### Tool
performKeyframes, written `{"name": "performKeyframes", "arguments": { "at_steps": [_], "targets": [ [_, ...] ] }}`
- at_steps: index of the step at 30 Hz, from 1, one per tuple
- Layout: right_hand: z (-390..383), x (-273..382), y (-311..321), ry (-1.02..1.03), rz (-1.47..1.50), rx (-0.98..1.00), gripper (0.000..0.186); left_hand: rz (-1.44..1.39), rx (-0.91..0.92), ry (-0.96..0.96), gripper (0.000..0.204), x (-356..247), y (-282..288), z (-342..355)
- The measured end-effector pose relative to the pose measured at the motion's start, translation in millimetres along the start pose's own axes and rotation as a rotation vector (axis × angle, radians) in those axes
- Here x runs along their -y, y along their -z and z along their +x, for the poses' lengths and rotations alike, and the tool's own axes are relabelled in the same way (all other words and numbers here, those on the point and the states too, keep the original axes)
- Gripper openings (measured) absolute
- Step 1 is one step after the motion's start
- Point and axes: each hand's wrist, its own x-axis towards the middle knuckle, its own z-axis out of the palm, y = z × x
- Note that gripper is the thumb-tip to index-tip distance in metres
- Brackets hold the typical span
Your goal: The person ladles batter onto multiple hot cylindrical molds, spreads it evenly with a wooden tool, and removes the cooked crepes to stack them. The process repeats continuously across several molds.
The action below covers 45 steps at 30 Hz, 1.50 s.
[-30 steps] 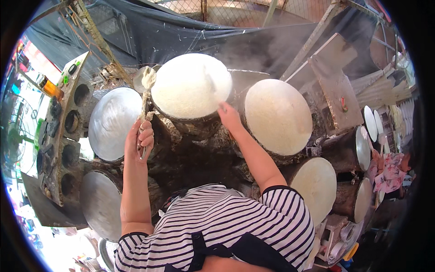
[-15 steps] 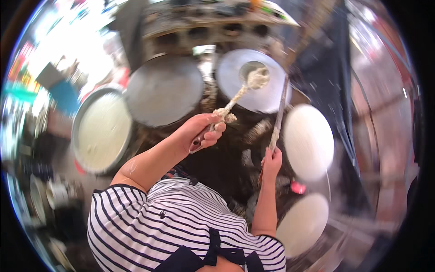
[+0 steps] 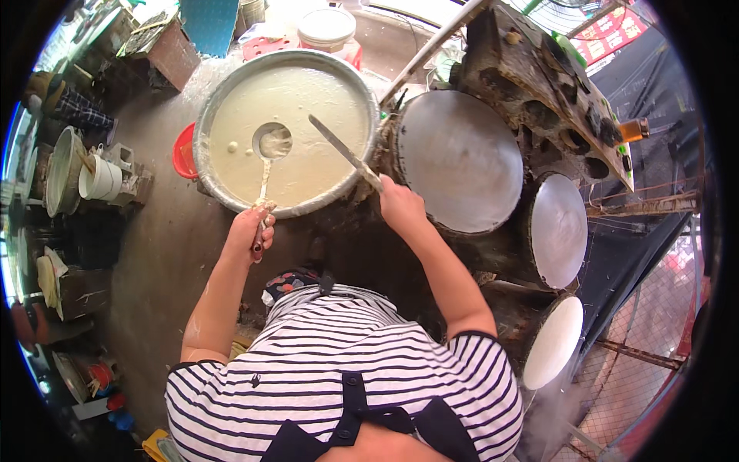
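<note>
The left hand (image 3: 250,229) wraps around the handle of a ladle (image 3: 274,142), whose cup sits ahead, over pale batter (image 3: 239,100) in 1 metal basin (image 3: 202,142). Rightward, the right hand (image 3: 400,203) grips a long blade (image 3: 335,142) slanting over the batter, near 1 grey griddle (image 3: 462,162).

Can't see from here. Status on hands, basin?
Left hand: gripping ladle. Right hand: holding flat stick. Basin: pale mixture inside; ladle, stick both cross its rim.

One wide fisheye view looks steeply down from the person's head, the striped shirt (image 3: 339,346) nearest along the bottom, left hand (image 3: 244,229) and right hand (image 3: 402,206) farther out, the large basin (image 3: 202,138) beyond them, and straight edges bending toward the outer rim.
</note>
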Motion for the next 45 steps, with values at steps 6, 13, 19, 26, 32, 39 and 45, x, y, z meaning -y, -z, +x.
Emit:
{"name": "performKeyframes", "arguments": {
  "at_steps": [6,13,19,26,32,39,45],
  "targets": [
    [68.1,36.9,12.4,0.070,-0.187,0.408,0.014,0.368,-0.134,0.103,0.025,2.7,20.0,80.9],
    [84.1,26.0,3.7,-0.077,-0.267,0.350,0.014,0.629,-0.104,0.014,0.030,56.1,1.9,169.2],
    [79.5,12.4,-17.3,-0.033,-0.126,0.439,0.022,0.197,0.027,0.280,0.022,41.7,-20.0,165.0],
    [54.0,-0.1,52.5,0.124,-0.096,0.334,0.016,-0.515,0.335,0.335,0.018,7.0,-42.9,103.9],
    [29.4,15.2,173.6,0.252,-0.127,0.300,0.031,-0.792,0.539,0.208,0.019,-48.5,-80.3,9.4],
    [17.9,22.5,270.7,0.680,-0.188,-0.611,0.030,-0.116,0.490,-0.371,0.021,-122.1,-107.0,-106.2],
    [19.7,-69.9,176.9,0.473,-0.291,-0.593,0.025,-0.326,0.294,-0.114,0.022,-106.5,-102.1,-84.8]
  ]
}}
